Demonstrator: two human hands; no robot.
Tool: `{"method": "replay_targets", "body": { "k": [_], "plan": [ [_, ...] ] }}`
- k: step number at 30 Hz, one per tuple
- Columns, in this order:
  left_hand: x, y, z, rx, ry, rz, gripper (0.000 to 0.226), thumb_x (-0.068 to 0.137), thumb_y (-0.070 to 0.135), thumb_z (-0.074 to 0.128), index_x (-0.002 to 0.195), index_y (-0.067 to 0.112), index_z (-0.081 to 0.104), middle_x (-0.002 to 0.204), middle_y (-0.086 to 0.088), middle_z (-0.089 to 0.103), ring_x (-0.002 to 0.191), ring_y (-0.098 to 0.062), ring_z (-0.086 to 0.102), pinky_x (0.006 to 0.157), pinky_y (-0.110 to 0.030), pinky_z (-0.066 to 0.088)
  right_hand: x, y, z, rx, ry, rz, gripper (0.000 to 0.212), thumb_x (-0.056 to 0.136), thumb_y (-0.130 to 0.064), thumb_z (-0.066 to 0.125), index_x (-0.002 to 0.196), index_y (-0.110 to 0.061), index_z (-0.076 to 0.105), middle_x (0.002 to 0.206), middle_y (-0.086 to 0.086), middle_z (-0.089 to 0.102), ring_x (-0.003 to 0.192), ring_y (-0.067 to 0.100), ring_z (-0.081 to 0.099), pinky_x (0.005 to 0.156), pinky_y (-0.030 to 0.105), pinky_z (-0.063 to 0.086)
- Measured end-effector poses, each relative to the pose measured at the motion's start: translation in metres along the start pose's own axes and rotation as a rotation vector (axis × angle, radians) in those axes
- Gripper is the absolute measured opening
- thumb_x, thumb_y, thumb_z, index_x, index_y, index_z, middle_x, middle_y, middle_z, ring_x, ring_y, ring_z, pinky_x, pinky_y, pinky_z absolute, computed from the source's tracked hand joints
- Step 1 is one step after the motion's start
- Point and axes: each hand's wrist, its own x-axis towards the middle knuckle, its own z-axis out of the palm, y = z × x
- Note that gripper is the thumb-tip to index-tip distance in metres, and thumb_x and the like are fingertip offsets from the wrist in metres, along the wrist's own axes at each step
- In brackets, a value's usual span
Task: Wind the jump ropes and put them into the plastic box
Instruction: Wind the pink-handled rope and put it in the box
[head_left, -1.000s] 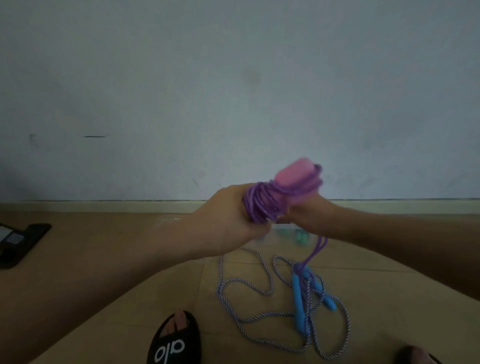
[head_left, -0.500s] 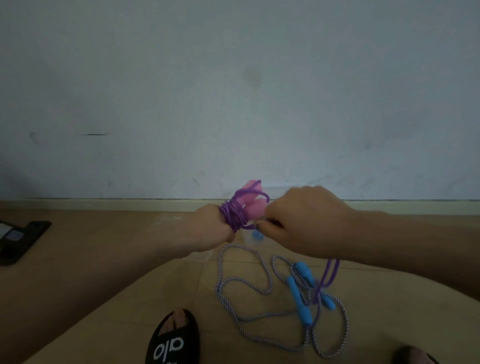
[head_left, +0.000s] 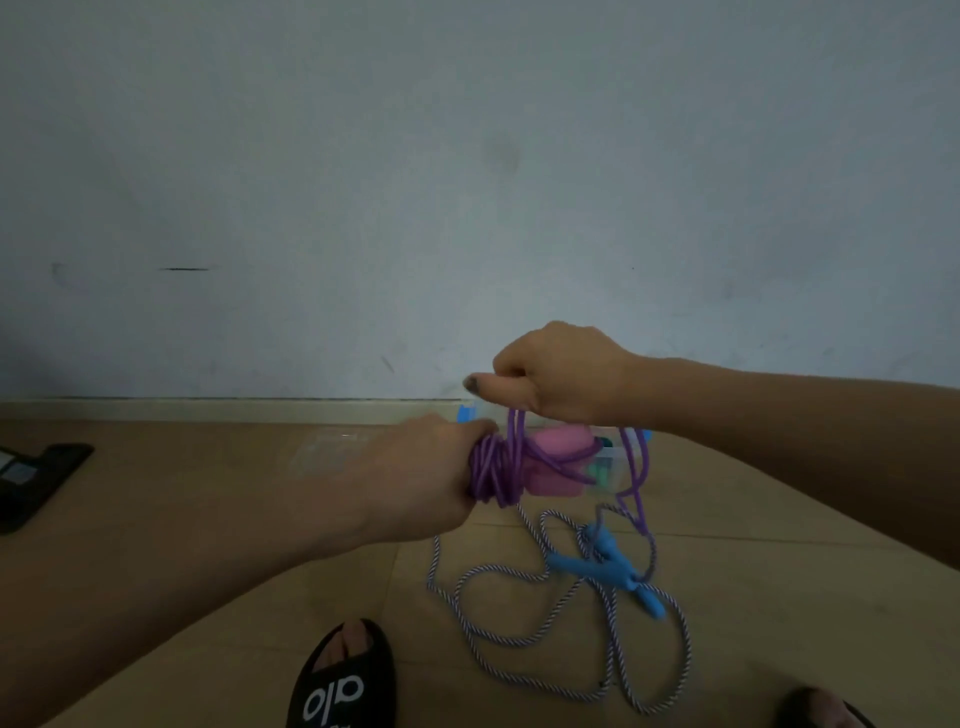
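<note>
The left hand clenches around a bundle of thin purple rubber jump rope wound in tight, glossy coils about two pink plastic handles, which jut out toward 3 o'clock. At 1 o'clock from the bundle, the right hand pinches a loose purple strand between thumb and curled fingers; the strand loops down from it toward 5 o'clock. Behind the bundle sits a clear plastic box, mostly hidden. On the tan tiled floor, at 5 o'clock from the hands, a striped white-and-blue braided jump rope sprawls unwound, with its bright blue handles lying across it. A black slide sandal shows at 6 o'clock.
</note>
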Motion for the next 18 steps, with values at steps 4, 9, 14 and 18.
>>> {"method": "replay_targets", "body": {
  "k": [4, 9, 14, 18],
  "plan": [
    [0.001, -0.005, -0.007, -0.245, 0.016, 0.093, 0.018, 0.089, 0.027, 0.059, 0.106, 0.022, 0.06, 0.092, 0.004, 0.068, 0.08, -0.012, 0.062, 0.071, -0.027, 0.049, -0.012, 0.022, 0.038, 0.681, -0.285, 0.179, 0.045, 0.086, -0.066, 0.049, 0.066, -0.025, 0.051, 0.057, -0.012, 0.05, 0.053, 0.005, 0.045, 0.059, 0.024, 0.039],
    [0.009, -0.012, -0.008, -0.848, 0.208, -0.201, 0.01, 0.075, 0.004, 0.073, 0.083, 0.004, 0.067, 0.07, -0.003, 0.069, 0.063, -0.009, 0.056, 0.063, -0.037, 0.05, -0.039, 0.005, 0.069, 0.756, -0.225, 0.419, 0.06, 0.094, -0.065, 0.023, 0.06, -0.023, 0.051, 0.051, -0.01, 0.046, 0.041, 0.006, 0.037, 0.045, 0.018, 0.034],
    [0.012, -0.03, 0.01, -0.828, 0.147, -0.551, 0.022, 0.075, 0.001, 0.069, 0.064, 0.011, 0.053, 0.048, 0.006, 0.046, 0.045, -0.011, 0.037, 0.045, -0.023, 0.03, -0.058, -0.013, 0.037, 0.398, -0.155, 0.269, 0.057, 0.1, -0.05, 0.027, 0.063, -0.015, 0.05, 0.057, -0.003, 0.053, 0.056, 0.014, 0.051, 0.064, 0.031, 0.045],
    [0.014, -0.022, 0.015, -0.546, -0.092, -0.485, 0.008, 0.078, 0.009, 0.065, 0.074, 0.008, 0.058, 0.068, -0.004, 0.052, 0.056, -0.017, 0.043, 0.047, -0.023, 0.032, -0.058, -0.035, 0.013, -0.091, -0.138, -0.055, 0.041, 0.098, -0.045, 0.034, 0.075, -0.015, 0.05, 0.06, -0.002, 0.043, 0.054, 0.013, 0.042, 0.06, 0.031, 0.041]
  ]
}}
